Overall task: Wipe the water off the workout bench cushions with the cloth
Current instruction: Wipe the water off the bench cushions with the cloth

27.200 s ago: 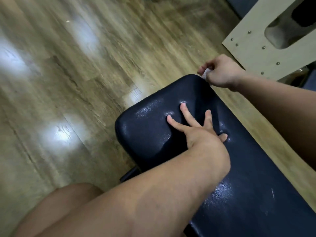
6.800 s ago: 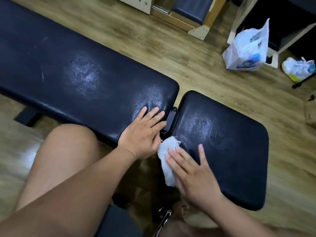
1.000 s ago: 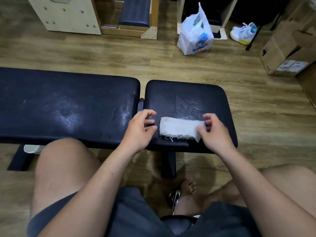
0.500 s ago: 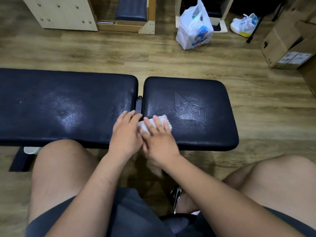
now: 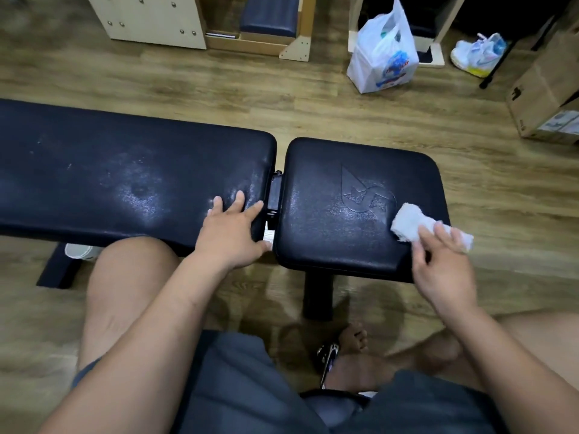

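The black workout bench lies across the view in two parts: a long back cushion (image 5: 125,180) on the left and a shorter seat cushion (image 5: 338,214) with an embossed logo on the right. Both cushions shine with a wet sheen. A folded white cloth (image 5: 410,225) lies at the seat cushion's near right corner, partly over the edge. My right hand (image 5: 441,264) presses on it with the fingers spread over its right half. My left hand (image 5: 232,231) rests flat with fingers apart on the back cushion's near right corner, beside the gap.
A white plastic bag (image 5: 383,54) stands on the wooden floor beyond the bench. A sneaker (image 5: 477,54) and cardboard boxes (image 5: 551,89) are at the far right. A wooden frame (image 5: 194,23) with a dark pad is at the back. My knees are close under the bench's near edge.
My right hand has slid the cloth from the gap between the cushions to the seat cushion's near right corner. My left hand stays on the back cushion's corner.
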